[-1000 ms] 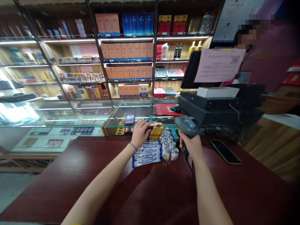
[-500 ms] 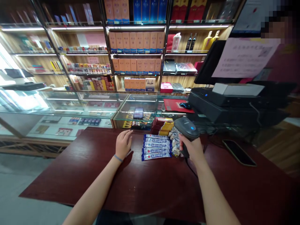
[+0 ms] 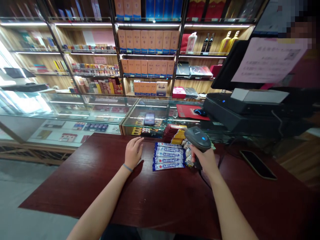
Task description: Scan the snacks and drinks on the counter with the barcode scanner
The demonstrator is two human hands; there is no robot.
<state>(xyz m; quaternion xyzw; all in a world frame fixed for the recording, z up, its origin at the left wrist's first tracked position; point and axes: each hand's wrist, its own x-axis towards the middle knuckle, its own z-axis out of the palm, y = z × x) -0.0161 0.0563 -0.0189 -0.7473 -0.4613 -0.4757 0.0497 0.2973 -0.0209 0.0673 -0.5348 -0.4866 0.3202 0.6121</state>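
My right hand (image 3: pixel 206 160) is wrapped round the grip of a black barcode scanner (image 3: pixel 198 138), which shows a small blue light on top. Partly hidden under the scanner lie several small wrapped pieces (image 3: pixel 189 156). Left of them, blue-and-white snack packets (image 3: pixel 169 156) lie in an overlapping row. Behind these stands a stack of red-and-yellow packs (image 3: pixel 174 134). My left hand (image 3: pixel 133 152) rests on the dark red tabletop (image 3: pixel 140 203), left of the packets, with its fingers stretched out and nothing held.
At the right lies a phone (image 3: pixel 258 164). Behind it stand a monitor with a paper sheet (image 3: pixel 268 61) and a black cash drawer (image 3: pixel 232 120). A mouse (image 3: pixel 200 112) sits on a red mat (image 3: pixel 186 111). Glass showcases (image 3: pixel 100 108) border the far edge. Another person is partly visible at upper right.
The view has tilted and shifted slightly, so most things sit a little further right. Both hands keep nearly the same pose, and the scanner stays in my right hand.
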